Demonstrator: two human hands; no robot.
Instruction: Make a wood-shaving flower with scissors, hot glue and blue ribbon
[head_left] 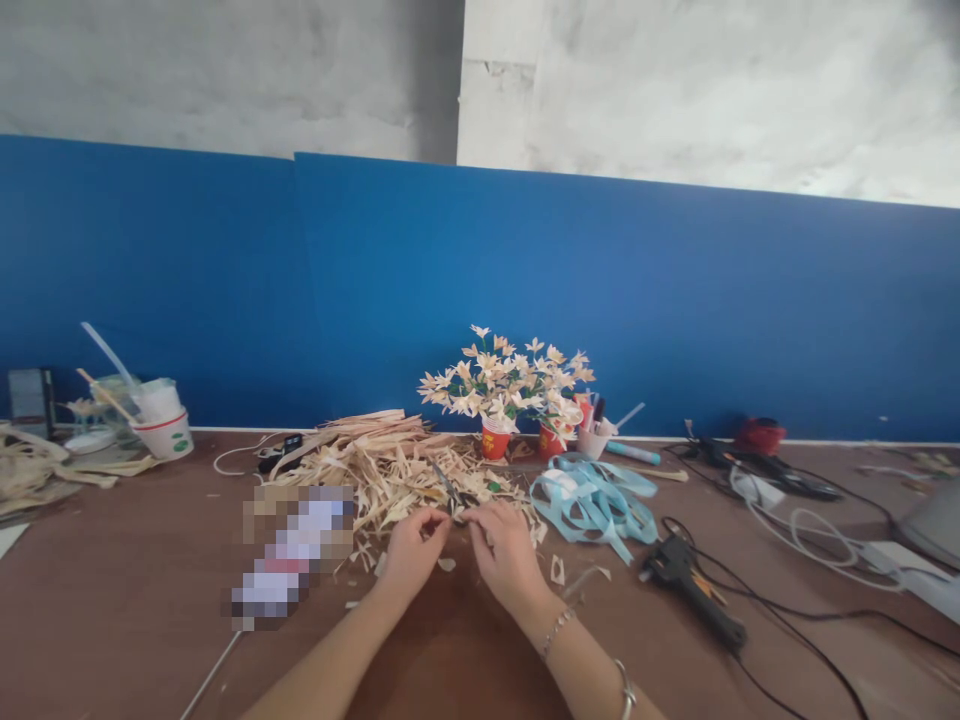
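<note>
My left hand and my right hand meet fingertip to fingertip at the front edge of a heap of dry, pale husk-like strips. Both have thumb and fingers pinched together. A small pale scrap seems to lie between the fingertips, but it is too small to name. Just beyond them, dark-bladed scissors rest on the heap. Behind it, pale artificial flowers stand in a red paper cup and a second red cup.
Light-blue ribbon lies tangled right of the heap. Farther right are a black glue gun, cables and a white power strip. On the left stand a white cup with sticks and a blurred-out phone-like object on a cable. A blue partition closes the back.
</note>
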